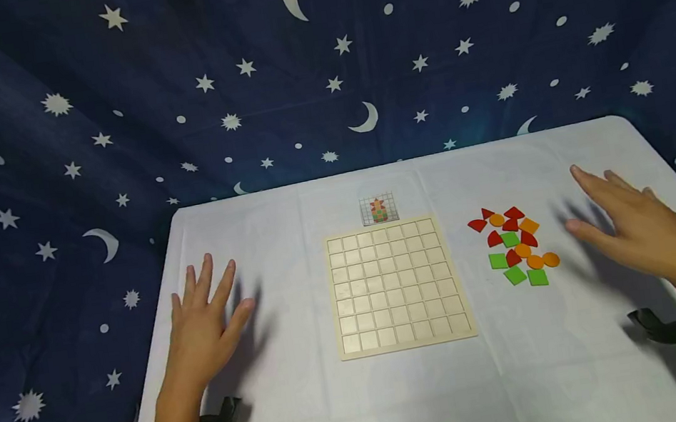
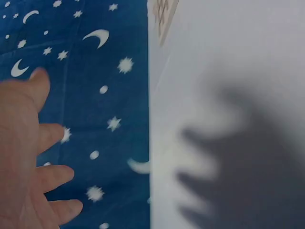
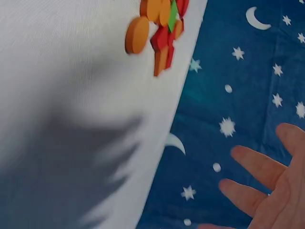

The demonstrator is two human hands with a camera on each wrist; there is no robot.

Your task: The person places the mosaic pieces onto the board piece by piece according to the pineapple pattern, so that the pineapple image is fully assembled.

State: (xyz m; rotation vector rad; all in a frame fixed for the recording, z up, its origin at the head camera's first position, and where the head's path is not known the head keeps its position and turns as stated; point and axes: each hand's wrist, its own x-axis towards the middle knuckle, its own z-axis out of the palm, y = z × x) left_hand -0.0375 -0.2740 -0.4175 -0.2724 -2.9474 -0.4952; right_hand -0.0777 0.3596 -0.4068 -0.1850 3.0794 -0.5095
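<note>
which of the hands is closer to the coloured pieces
Right. The right hand is just to the right of the coloured pieces, not touching them; the left hand is well to their left, beyond the grid board.

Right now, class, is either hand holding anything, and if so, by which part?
Nothing is held: the left hand and the right hand are both empty.

On one white-covered table (image 1: pixel 286 398): one gridded board (image 1: pixel 394 288) of seven rows by seven columns, one small patterned card (image 1: pixel 379 211), seven red pieces (image 1: pixel 478 225), four orange discs (image 1: pixel 551 259), one orange square (image 1: pixel 529 225), four green squares (image 1: pixel 538 277); two hands, one left hand (image 1: pixel 200 335), one right hand (image 1: pixel 646 232).
</note>
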